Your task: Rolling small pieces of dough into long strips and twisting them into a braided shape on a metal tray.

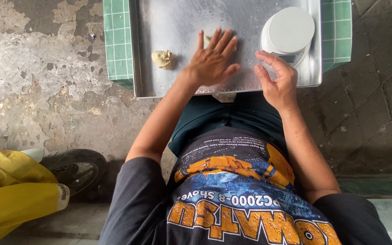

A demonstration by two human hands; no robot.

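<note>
We're looking straight down at a steel tray (pixel 159 86) sitting on a green tiled worktop (pixel 116 41). Left hand (pixel 212 61) is flat on the tray w/ fingers spread and pointing away from us, palm down, pressing on a bit of dough (pixel 208 39) that just peeks out between the fingers. It's mostly covered, so we can't tell its shape or long axis. Right hand (pixel 277 81) is just beside the left, on edge at the tray's near rim, fingers curled loosely, holding nothing afaict. A 2nd dough lump (pixel 163 59) sits alone to the left on the tray, roundish and rough, no clear long axis, well apart from both hands. White round scale (pixel 288 31) is in the far right corner of the tray, its grey display facing us, near the right hand's fingertips. Bottom left: something yellow (pixel 10 186) next to a black tire (pixel 75 170).
</note>
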